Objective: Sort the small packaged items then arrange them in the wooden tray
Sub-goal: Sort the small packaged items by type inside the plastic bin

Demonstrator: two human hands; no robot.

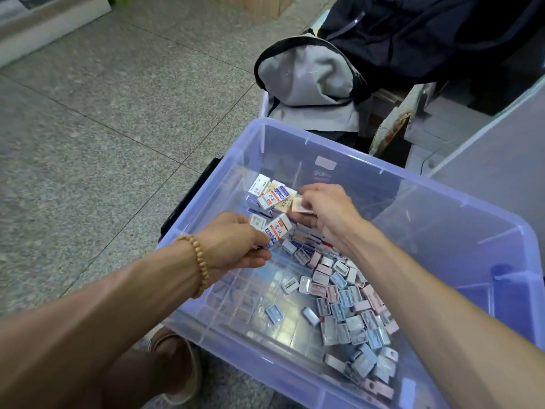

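Plainly, the small packaged items [342, 293] are light, stiff little slabs, some in paper wrappers, some in pale blue, pink and grey sleeves that look smooth and may be slippery. They are judged sturdy enough for a firm pinch, best taken across the two long edges or by the flat faces between thumb and forefinger. One white wrapped packet [278, 230] with red and blue print is pinched at its lower end by the left hand [236, 242], whose fingers are curled round it; its long axis runs from lower left up to upper right, the printed face upward. A pinkish packet [299, 206] is held at the fingertips of the right hand [327, 211], lying nearly level with its long axis pointing left. Loose white packets [272, 191] lie heaped just beyond both hands, pointing every way, and the sleeved ones are spread along the near right side. All are contained in a translucent blue plastic bin [295, 134] set on a speckled floor [103, 113]. No wooden tray can be seen. A grey and black backpack [306, 75] rests beyond the bin.
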